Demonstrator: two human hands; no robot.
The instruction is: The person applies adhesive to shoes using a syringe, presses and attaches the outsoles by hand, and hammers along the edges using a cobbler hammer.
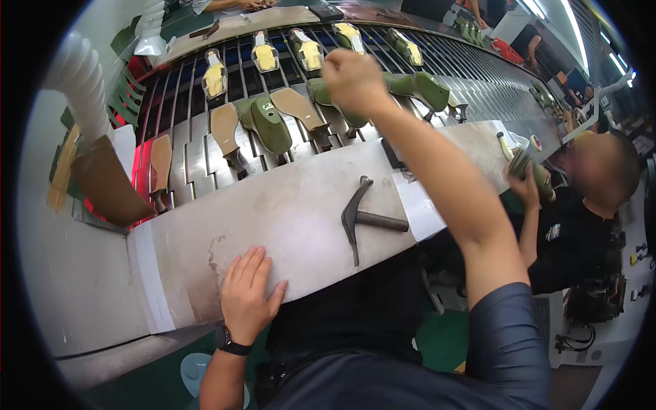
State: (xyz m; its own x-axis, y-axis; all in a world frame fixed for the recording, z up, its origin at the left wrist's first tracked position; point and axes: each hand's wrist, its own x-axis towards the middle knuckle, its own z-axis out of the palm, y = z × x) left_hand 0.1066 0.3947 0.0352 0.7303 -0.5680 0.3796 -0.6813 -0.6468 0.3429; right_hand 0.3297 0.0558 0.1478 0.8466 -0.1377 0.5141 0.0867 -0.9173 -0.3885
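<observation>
My left hand [249,294] lies flat on the pale worktable [273,212] near its front edge, fingers stretched out, a dark watch on the wrist. My right arm reaches far over the slatted conveyor; the right hand [355,80] is closed above the row of green shoe lasts, and what it may hold is hidden. Partly behind it is a green shoe last [321,92]. Another green shoe last [266,125] rests between brown insole-faced lasts [224,130] [298,108]. A shoemaker's hammer [369,219] lies on the worktable, between my two arms.
Along the conveyor's far side stand several lasts with yellow and clear covering [264,55]. To the right a co-worker [574,219] holds a greenish shoe part [521,165] over the table's end. A white flexible duct [82,89] and brown board [109,181] stand at left.
</observation>
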